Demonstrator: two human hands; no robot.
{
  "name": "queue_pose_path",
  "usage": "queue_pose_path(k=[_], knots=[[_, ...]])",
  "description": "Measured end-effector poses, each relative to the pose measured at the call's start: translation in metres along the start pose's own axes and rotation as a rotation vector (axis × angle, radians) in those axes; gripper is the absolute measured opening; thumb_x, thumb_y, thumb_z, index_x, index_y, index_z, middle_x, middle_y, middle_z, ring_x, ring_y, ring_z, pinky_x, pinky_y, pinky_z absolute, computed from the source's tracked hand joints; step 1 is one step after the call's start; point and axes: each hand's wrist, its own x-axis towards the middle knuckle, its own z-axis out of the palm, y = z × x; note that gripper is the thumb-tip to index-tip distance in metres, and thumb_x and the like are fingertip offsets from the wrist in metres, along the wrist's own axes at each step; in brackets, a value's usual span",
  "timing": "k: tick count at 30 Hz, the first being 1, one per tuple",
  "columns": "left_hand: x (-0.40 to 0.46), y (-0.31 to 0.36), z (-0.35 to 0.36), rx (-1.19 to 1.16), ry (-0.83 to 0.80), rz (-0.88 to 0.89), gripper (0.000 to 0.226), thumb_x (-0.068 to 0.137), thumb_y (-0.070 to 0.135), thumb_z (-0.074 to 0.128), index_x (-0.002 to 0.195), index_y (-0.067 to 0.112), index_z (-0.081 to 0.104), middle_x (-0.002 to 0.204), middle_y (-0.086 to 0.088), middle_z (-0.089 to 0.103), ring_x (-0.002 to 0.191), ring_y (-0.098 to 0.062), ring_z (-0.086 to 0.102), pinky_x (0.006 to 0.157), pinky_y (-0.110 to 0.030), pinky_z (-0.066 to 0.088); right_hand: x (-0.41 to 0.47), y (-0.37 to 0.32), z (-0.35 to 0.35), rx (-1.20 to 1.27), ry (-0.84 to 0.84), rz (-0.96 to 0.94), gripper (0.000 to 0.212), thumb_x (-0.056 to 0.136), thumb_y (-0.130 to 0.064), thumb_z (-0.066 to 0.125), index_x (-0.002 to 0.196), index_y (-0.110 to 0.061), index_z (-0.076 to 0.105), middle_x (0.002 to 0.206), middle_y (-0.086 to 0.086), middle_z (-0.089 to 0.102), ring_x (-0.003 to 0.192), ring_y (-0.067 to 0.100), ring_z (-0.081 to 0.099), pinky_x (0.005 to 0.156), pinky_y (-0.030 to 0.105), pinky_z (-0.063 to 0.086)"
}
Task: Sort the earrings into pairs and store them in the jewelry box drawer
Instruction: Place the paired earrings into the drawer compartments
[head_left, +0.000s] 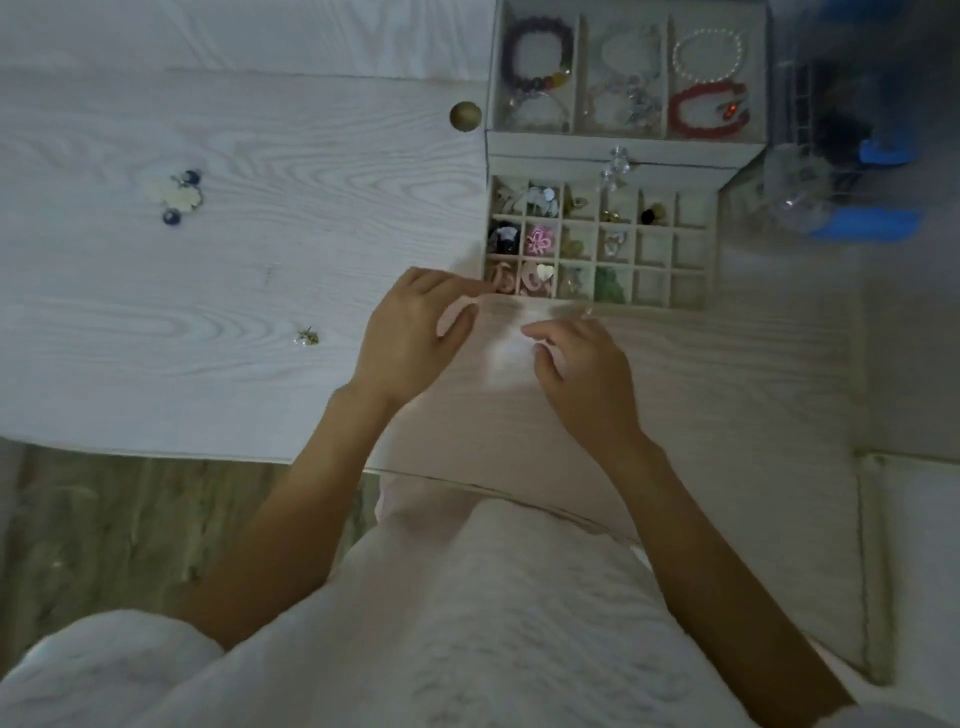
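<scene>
Most of the sorting looks done: the drawer (602, 306) stands pulled out from the box (623, 150), and many of its small cells already hold earrings, while the cells along its right side look bare. Left on the table (234, 260) are a white and blue cluster (179, 196) far to the left and a small gold stud (307, 338) nearer the hands. The left hand (410, 332) sits at the drawer's near left corner, fingers loosely curled; the right hand (576, 369) hovers just before the drawer's front, fingers bent. Blur hides whether either pinches anything. There is plenty of open table to the left; the near edge runs close under the wrists, and the box hems the right
</scene>
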Motion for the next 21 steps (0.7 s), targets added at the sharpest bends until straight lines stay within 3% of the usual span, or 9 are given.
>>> queue_pose_path(k=[5, 9, 15, 21], knots=[[-0.071, -0.036, -0.029, -0.075, 0.089, -0.392, 0.021, 0.088, 0.017, 0.056, 0.107, 0.020, 0.065, 0.093, 0.005, 0.070, 0.084, -0.014, 0.063, 0.072, -0.031, 0.050, -0.017, -0.029, 0.046, 0.105, -0.163, -0.022, 0.025, 0.084, -0.006, 0.056, 0.107, -0.011, 0.064, 0.101, 0.007, 0.063, 0.090, 0.025, 0.058, 0.074, 0.037, 0.051], [-0.103, -0.055, -0.030, 0.001, 0.068, -0.530, 0.026, 0.085, 0.018, 0.062, 0.111, 0.018, 0.063, 0.104, 0.001, 0.068, 0.094, -0.021, 0.058, 0.077, -0.032, 0.046, -0.013, -0.046, 0.072, 0.065, -0.251, -0.017, 0.033, 0.084, -0.008, 0.060, 0.117, -0.011, 0.059, 0.114, 0.008, 0.055, 0.098, 0.025, 0.056, 0.081, 0.036, 0.051], [-0.109, -0.067, -0.022, 0.060, 0.004, -0.488, 0.039, 0.076, 0.027, 0.065, 0.113, 0.015, 0.063, 0.113, -0.010, 0.064, 0.106, -0.032, 0.052, 0.090, -0.038, 0.041, 0.004, -0.074, 0.097, -0.015, -0.279, -0.056, 0.039, 0.084, -0.017, 0.066, 0.120, -0.010, 0.055, 0.119, 0.008, 0.052, 0.109, 0.023, 0.052, 0.085, 0.034, 0.048], [-0.087, -0.069, -0.009, 0.115, -0.077, -0.351, 0.031, 0.074, 0.019, 0.067, 0.105, 0.016, 0.067, 0.098, -0.009, 0.068, 0.086, -0.034, 0.057, 0.076, -0.040, 0.044, 0.009, -0.087, 0.111, -0.057, -0.218, -0.067, 0.023, 0.087, -0.014, 0.062, 0.108, -0.005, 0.059, 0.108, 0.011, 0.057, 0.093, 0.026, 0.058, 0.076, 0.035, 0.050]])
